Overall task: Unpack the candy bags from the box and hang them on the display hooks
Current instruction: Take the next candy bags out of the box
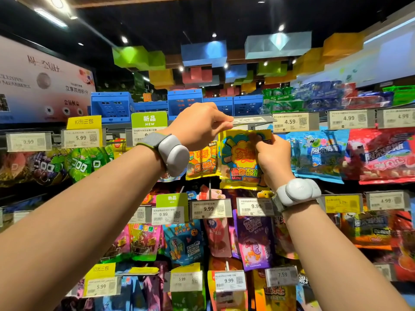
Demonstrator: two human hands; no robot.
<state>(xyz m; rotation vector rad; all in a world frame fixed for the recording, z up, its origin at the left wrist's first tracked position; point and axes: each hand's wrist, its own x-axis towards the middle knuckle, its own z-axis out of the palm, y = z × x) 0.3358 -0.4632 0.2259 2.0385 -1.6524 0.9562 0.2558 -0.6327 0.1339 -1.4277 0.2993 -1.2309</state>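
From the head camera, I have the yellow plastic candy bag with the lollipop picture (241,161) raised to the top row of the display, just right of the frame's centre. My right hand (275,159) pinches its upper right corner, fingers curled onto the top edge. My left hand (199,126), a little above and to the left, pinches the near end of the flipped-up clear plastic price-tag holder (252,120), lifting it off the hook's tip. I cannot see the hook itself; it seems to be tucked under that holder. To do this well, I would keep the holder tipped up, level the bag's header so its hang hole meets the hook tip squarely, then slide it straight back rather than tugging down. A matching bag (203,162) hangs just left, touching mine, so I should avoid snagging it. The box is not in view.
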